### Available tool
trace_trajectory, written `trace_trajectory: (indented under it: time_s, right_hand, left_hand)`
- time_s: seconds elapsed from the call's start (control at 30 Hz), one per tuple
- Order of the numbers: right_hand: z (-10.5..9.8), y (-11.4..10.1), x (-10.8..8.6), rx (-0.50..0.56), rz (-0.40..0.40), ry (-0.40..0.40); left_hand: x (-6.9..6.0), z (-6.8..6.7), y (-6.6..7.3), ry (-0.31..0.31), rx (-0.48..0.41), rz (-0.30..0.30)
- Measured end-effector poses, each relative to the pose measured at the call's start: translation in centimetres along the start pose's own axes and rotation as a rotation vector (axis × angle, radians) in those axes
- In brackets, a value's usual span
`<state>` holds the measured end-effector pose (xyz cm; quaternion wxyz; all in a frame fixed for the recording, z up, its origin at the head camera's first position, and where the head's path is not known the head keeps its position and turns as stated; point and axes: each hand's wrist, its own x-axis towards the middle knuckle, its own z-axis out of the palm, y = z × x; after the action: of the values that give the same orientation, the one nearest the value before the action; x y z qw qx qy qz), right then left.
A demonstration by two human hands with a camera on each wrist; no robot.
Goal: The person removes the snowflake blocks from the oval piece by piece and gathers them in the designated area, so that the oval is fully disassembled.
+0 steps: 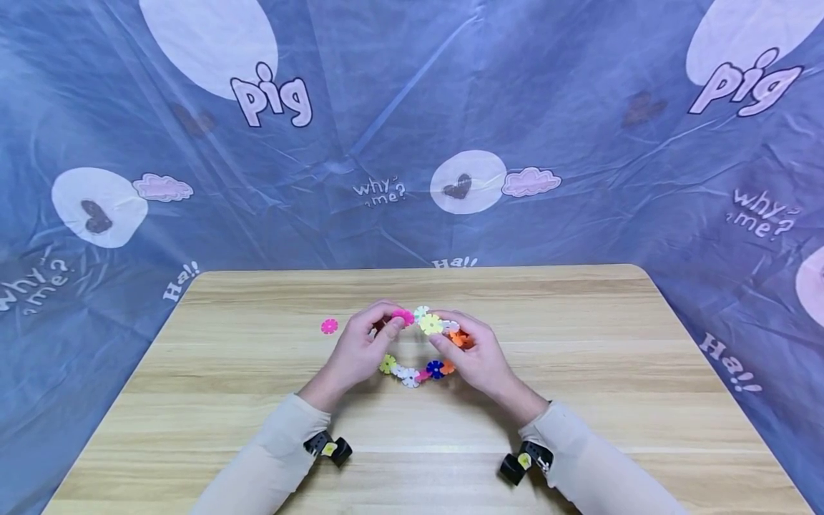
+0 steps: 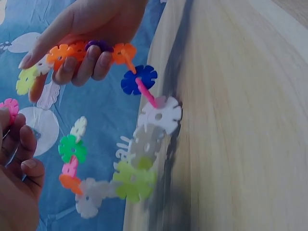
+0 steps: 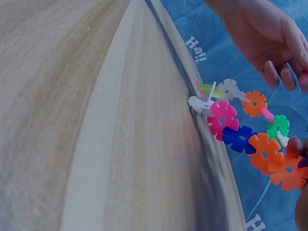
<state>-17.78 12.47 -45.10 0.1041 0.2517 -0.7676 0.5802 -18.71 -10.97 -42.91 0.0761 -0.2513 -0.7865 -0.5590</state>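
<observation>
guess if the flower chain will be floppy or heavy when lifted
The chain is probably fairly floppy, since it curves and its pieces sit at differing angles. It looks light for its size, the pieces being thin and flat. A tug might pull it apart, as they seem only slotted together.

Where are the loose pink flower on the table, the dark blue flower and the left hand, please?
Loose pink flower [image 1: 330, 326], head view: near its middle.
Dark blue flower [image 2: 131, 83], left wrist view: on its flat face.
Left hand [image 1: 361, 342], head view: near the base of the thumb.
</observation>
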Motion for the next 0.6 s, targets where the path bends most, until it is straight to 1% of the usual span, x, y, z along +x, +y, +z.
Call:
trace_trajectory:
  time_s: [0.17, 0.3, 0.37, 0.53, 0.6]
  right_hand:
    - [0.0, 0.0, 0.0, 0.005, 0.002, 0.002]
    - [-0.1, 0.1, -0.1, 0.002, -0.001, 0.006]
    - [-0.1, 0.2, -0.1, 0.001, -0.005, 0.006]
    - [-0.2, 0.3, -0.2, -0.007, -0.003, 0.013]
    - [-0.3, 0.3, -0.3, -0.005, 0.003, 0.018]
  left_hand:
    - [-0.3, -0.8, 0.0, 0.023, 0.0, -0.093]
    - [-0.6, -1.4, -0.4, 0.046, 0.007, -0.136]
    - [-0.8, -1.7, -0.6, 0.068, 0.019, -0.135]
    - [-1.1, -2.6, -1.1, 0.122, 0.044, -0.098]
    - [-1.2, -3.1, -1.2, 0.135, 0.048, -0.104]
